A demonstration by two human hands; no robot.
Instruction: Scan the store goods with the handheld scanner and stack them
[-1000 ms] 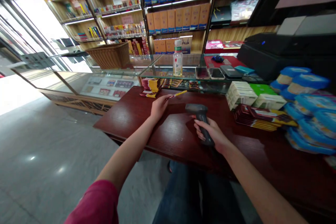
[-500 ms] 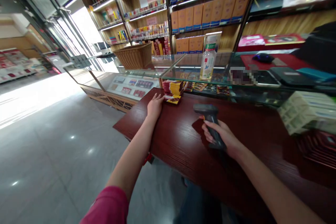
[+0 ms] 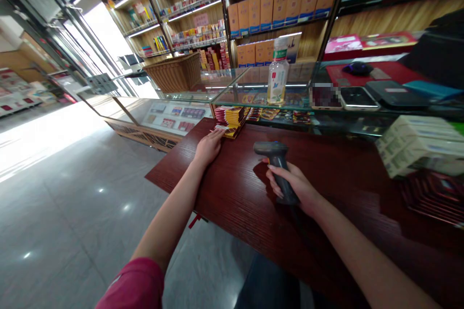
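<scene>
A stack of red and yellow packets point(image 3: 234, 117) lies at the far edge of the dark wooden table point(image 3: 232, 178), against the glass counter. My left hand point(image 3: 209, 147) lies palm down at its near left corner. Its fingers are stretched out, fingertips touching the lowest packets. In my right hand point(image 3: 295, 183) is a black barcode scanner point(image 3: 278, 166), gripped by the handle above the tabletop, its head pointing left. The scanner's front face is turned away from me.
On the glass counter point(image 3: 250, 88) stand a bottle point(image 3: 278, 75), a wicker basket point(image 3: 176, 72), a phone point(image 3: 358, 98) and a mouse point(image 3: 358, 68). Pale boxes point(image 3: 416, 147) and dark red packs point(image 3: 431, 198) occupy the table's right side. Stocked shelves point(image 3: 279, 7) rise behind.
My view has shifted a little to the right. My left fingers have come together and slid onto the front of the packet stack. The scanner stays in my right hand.
</scene>
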